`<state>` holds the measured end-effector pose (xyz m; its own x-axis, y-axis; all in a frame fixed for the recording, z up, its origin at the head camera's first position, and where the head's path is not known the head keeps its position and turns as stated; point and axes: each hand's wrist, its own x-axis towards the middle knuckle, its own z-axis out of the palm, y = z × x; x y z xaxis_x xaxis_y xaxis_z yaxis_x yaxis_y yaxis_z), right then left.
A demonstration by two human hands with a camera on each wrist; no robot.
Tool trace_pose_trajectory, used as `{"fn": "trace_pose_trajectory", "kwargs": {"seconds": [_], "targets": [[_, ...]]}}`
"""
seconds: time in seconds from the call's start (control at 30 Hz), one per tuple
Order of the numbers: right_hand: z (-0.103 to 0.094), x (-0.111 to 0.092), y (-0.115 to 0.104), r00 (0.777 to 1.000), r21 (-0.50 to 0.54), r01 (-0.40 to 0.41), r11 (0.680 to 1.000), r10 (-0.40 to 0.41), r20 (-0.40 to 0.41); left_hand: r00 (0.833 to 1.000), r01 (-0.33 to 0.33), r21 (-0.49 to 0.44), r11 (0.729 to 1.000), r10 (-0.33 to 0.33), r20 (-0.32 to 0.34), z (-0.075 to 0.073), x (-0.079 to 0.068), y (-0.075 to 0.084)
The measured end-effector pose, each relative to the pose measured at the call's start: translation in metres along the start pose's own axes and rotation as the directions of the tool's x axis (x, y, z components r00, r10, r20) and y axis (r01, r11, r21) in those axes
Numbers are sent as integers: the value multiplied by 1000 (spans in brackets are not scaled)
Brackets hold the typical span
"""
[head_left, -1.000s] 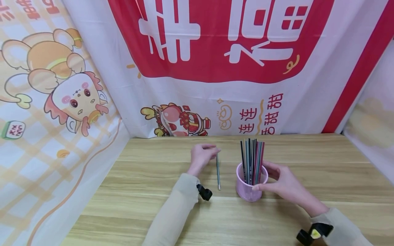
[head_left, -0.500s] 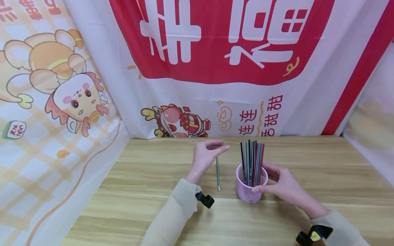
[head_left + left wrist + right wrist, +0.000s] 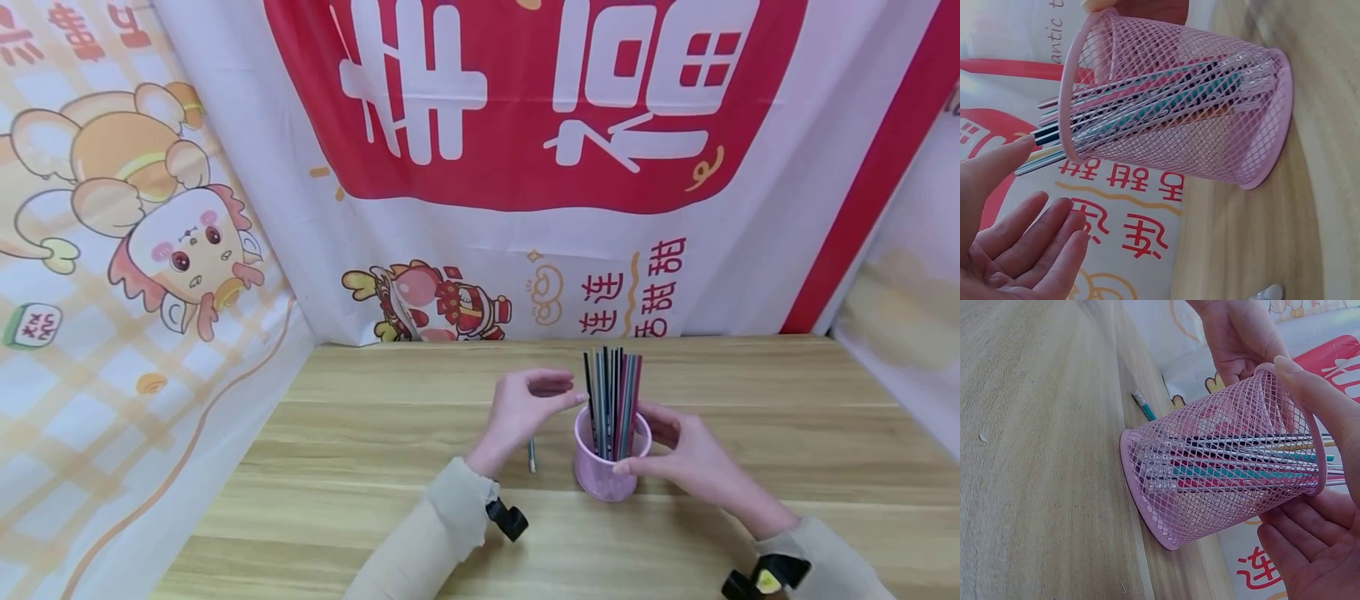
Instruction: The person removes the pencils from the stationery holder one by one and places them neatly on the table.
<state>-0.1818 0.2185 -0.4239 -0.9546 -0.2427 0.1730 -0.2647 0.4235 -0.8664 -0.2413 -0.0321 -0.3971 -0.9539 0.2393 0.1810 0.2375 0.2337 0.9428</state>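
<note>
A pink mesh pencil cup [image 3: 604, 483] stands upright on the table with several pencils [image 3: 615, 392] in it, dark, teal and reddish. My right hand [image 3: 693, 458] grips its rim from the right, thumb in front and fingers behind. To the left, my left hand [image 3: 525, 408] hovers beside the pencil tops, its fingers loosely extended and holding nothing. Its thumb tip is close to the pencils in the left wrist view; I cannot tell whether it touches them. A single teal pencil [image 3: 1144, 406] lies on the table left of the cup, partly hidden by my left hand in the head view.
The wood-grain table [image 3: 315, 467] reaches back to a printed red and white cloth [image 3: 517, 225]. Another printed cloth [image 3: 82, 333] hangs along the left side, and a pale one [image 3: 907, 292] along the right.
My left hand has moved right, from above the single pencil's far end to the tops of the pencils in the cup. My right hand keeps its grip on the cup.
</note>
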Motion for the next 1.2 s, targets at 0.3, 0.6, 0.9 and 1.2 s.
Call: {"fn": "trace_pose_trajectory", "kwargs": {"seconds": [0.3,0.6,0.9,1.2], "targets": [[2,-1,-1,1000,8,-10,1000,10,-4,999,-13,-30,999,14,39,9,-5,-3],[2,-1,0,1000,5,-5,1000,5,-3,998,-15,-36,999,17,54,16,-5,-6],[1,0,0,1000,10,-7,1000,7,-2,999,-14,0,1000,14,49,20,-3,-9],[1,0,1,1000,11,6,1000,-6,-8,999,5,20,1000,-6,45,22,-4,-10]]}}
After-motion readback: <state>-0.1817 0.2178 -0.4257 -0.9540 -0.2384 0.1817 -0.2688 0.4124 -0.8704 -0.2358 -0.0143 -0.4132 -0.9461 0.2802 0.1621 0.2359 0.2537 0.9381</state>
